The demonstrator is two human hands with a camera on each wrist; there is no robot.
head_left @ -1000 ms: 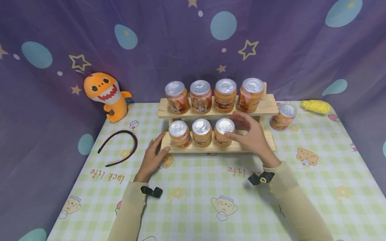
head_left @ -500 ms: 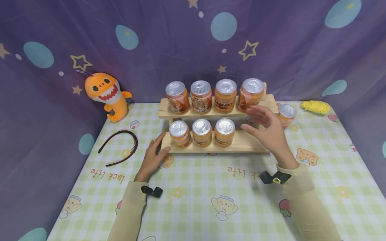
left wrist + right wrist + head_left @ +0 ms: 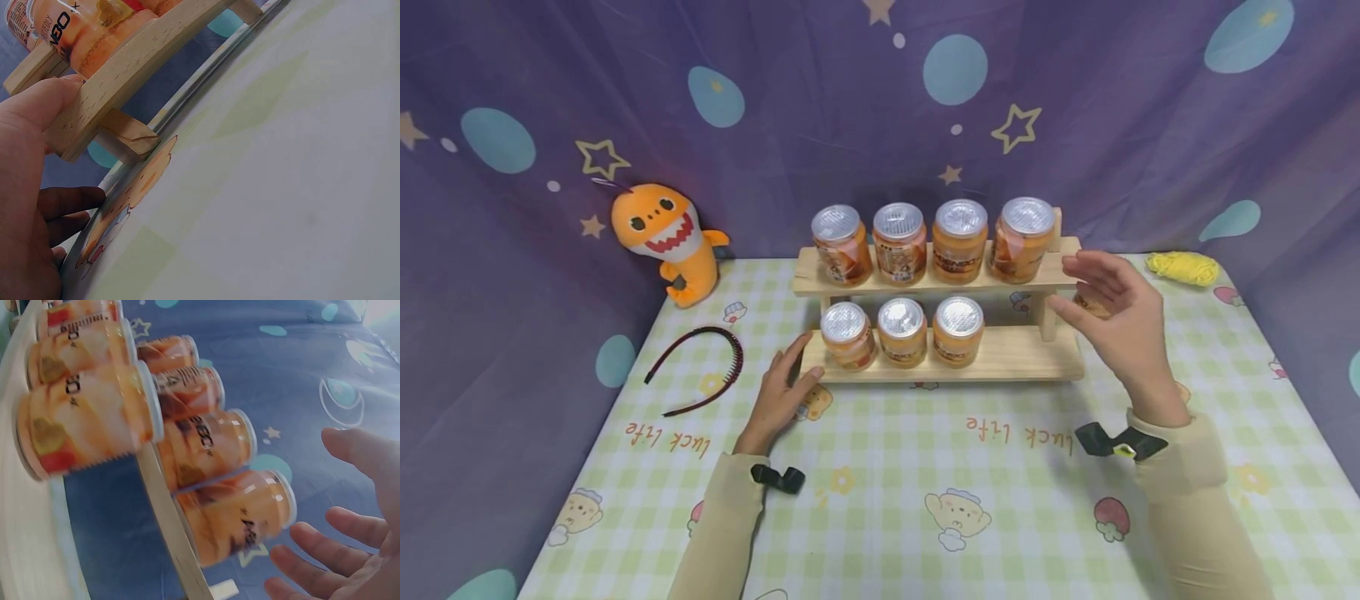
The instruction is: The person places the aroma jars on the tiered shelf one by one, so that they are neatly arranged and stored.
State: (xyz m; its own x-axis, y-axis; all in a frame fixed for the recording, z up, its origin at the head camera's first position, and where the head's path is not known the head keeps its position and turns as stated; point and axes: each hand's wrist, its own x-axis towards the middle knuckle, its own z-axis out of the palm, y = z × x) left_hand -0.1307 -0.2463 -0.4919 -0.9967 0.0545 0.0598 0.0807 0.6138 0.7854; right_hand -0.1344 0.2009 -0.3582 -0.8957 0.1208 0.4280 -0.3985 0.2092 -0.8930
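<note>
A two-tier wooden rack (image 3: pixel 1030 358) carries orange jars with silver lids: three jars on the lower board, including the rightmost lower jar (image 3: pixel 958 333), and several on the upper one, such as the upper right jar (image 3: pixel 1021 242). My left hand (image 3: pixel 778 396) holds the left end of the lower board between thumb and index finger; its other fingers hang below in the left wrist view. Past the rack's right end, my right hand (image 3: pixel 1123 325) is spread and holds nothing. Behind its fingers, another jar (image 3: pixel 1092 302) on the table is mostly hidden.
An orange shark plush (image 3: pixel 670 246) stands at the back left. A dark toothed headband (image 3: pixel 733 354) lies left of the rack. Yellow yarn (image 3: pixel 1183 267) rests at the back right. Behind the checked tablecloth (image 3: pixel 880 517) hangs a purple curtain (image 3: pixel 850 125).
My right hand has left the rightmost lower jar and moved right, past the rack's end to the loose jar. The left hand stays at the rack's left end.
</note>
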